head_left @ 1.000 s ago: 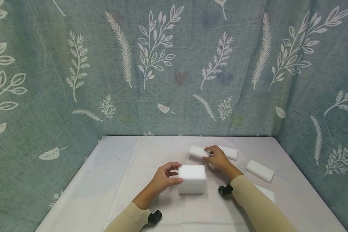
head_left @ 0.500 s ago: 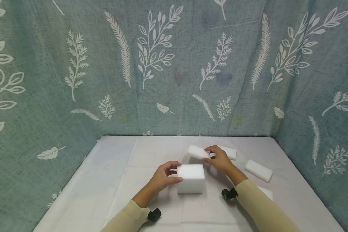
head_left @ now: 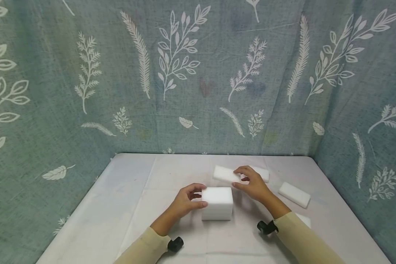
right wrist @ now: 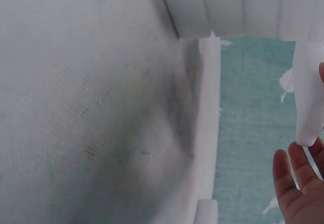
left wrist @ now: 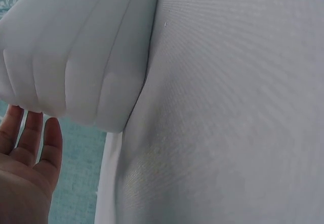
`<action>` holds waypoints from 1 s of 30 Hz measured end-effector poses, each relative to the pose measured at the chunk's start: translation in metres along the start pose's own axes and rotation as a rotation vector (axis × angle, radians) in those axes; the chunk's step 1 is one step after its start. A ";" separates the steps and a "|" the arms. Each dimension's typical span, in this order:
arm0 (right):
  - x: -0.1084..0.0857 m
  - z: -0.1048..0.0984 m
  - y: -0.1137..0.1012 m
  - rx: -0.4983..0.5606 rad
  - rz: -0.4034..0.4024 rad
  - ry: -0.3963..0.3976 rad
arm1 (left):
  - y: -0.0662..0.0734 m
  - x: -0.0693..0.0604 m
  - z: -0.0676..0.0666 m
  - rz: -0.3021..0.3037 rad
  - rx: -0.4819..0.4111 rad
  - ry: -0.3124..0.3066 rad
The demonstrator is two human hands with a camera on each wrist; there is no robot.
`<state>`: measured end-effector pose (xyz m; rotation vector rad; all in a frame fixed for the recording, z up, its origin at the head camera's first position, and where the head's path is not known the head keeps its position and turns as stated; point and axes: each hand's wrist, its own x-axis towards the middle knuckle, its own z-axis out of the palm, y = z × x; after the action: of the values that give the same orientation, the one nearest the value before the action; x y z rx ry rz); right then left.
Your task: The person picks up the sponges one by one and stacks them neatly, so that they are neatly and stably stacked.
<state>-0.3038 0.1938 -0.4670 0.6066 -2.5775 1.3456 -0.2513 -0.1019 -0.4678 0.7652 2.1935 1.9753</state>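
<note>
Several white sponges lie flat on one another in a neat stack at the middle of the table. At its left end my left hand grips it between thumb and fingers; in the left wrist view, fingertips touch its side. Beyond the stack, to the right, my right hand holds one loose white sponge by its right end. That sponge is raised off the table and tilted, as the right wrist view shows, with fingertips at its edge.
Behind my right hand lies another white sponge. A further sponge rests to the right, and one more is partly hidden by my right sleeve. Patterned cloth hangs behind the white table.
My right hand and forearm have shifted slightly to the right, and the sponge it holds has changed its tilt. My left hand keeps its place on the stack.
</note>
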 end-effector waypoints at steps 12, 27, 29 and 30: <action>-0.014 -0.003 -0.012 0.059 -0.060 0.020 | 0.004 0.000 0.000 0.014 -0.005 0.000; -0.026 0.005 -0.022 0.057 -0.195 0.062 | 0.006 -0.001 -0.003 0.026 0.005 -0.010; -0.028 0.006 -0.022 0.062 -0.205 0.056 | 0.006 -0.002 -0.003 0.018 0.019 -0.010; -0.030 0.007 -0.022 0.065 -0.214 0.050 | 0.006 -0.003 -0.002 0.010 0.025 -0.012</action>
<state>-0.2672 0.1850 -0.4642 0.8219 -2.3597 1.3586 -0.2482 -0.1050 -0.4622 0.7904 2.2168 1.9459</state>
